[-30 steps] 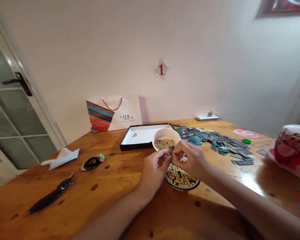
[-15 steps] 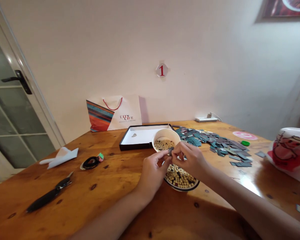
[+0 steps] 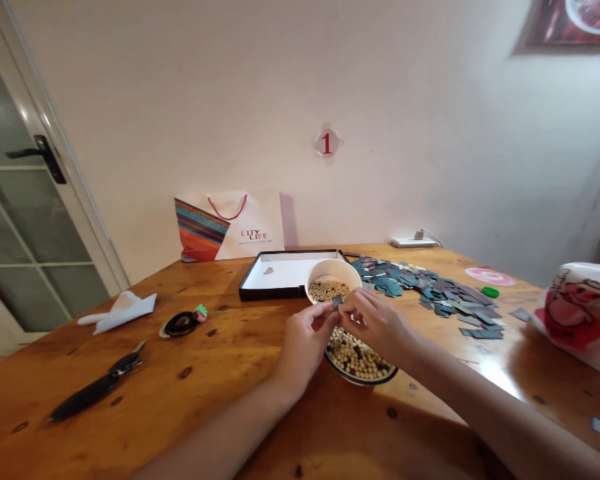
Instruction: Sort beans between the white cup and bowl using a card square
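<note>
Left hand [image 3: 303,340] and right hand [image 3: 375,323] together pinching a small dark piece [image 3: 337,302] above the bean bowl [image 3: 361,360], white cup [image 3: 333,279] just behind bowl, tile pile [image 3: 430,290] right of it, on tabletop [image 3: 205,387]

Left hand [image 3: 304,337] and right hand [image 3: 375,323] pinch a dark tile [image 3: 337,301] above the bean bowl [image 3: 360,360].

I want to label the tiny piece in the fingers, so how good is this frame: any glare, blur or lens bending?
Head view: soft light, with a glare patch on the table at right; wide-angle bending slants the door frame at left; the small dark piece between left hand and right hand is too small for detail.
</note>
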A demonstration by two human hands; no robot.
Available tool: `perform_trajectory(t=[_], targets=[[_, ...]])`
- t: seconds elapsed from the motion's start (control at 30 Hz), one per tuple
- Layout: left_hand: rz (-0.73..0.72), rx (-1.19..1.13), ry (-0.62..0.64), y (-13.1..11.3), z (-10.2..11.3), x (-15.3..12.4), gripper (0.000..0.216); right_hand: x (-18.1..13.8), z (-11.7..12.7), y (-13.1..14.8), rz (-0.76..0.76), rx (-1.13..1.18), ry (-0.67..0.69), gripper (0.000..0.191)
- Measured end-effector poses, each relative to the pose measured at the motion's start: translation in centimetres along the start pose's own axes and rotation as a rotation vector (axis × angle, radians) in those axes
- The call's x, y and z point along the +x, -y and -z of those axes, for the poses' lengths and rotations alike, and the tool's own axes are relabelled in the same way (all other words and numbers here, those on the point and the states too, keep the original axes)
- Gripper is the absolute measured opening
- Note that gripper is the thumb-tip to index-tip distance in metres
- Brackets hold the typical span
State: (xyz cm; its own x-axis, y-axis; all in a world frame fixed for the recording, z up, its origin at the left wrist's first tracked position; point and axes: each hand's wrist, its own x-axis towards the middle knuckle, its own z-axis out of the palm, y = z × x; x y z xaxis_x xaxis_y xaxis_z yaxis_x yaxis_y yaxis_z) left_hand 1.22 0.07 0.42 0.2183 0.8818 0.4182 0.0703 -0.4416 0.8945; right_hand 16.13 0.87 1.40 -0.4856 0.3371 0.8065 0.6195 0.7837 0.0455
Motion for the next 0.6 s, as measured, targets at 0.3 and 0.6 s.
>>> perform_trajectory(t=[0.3,0.6], targets=[[-0.07,0.056,0.001,-0.62,-0.09,-0.16,0.031,-0.11,-0.08,0.2,-0.047,0.022,-0.03,0.013],[-0.115,0.121,-0.016,-0.46,-0.18,-0.26,0.029,-0.1,-0.01,0.55,-0.086,0.08,-0.043,0.013]])
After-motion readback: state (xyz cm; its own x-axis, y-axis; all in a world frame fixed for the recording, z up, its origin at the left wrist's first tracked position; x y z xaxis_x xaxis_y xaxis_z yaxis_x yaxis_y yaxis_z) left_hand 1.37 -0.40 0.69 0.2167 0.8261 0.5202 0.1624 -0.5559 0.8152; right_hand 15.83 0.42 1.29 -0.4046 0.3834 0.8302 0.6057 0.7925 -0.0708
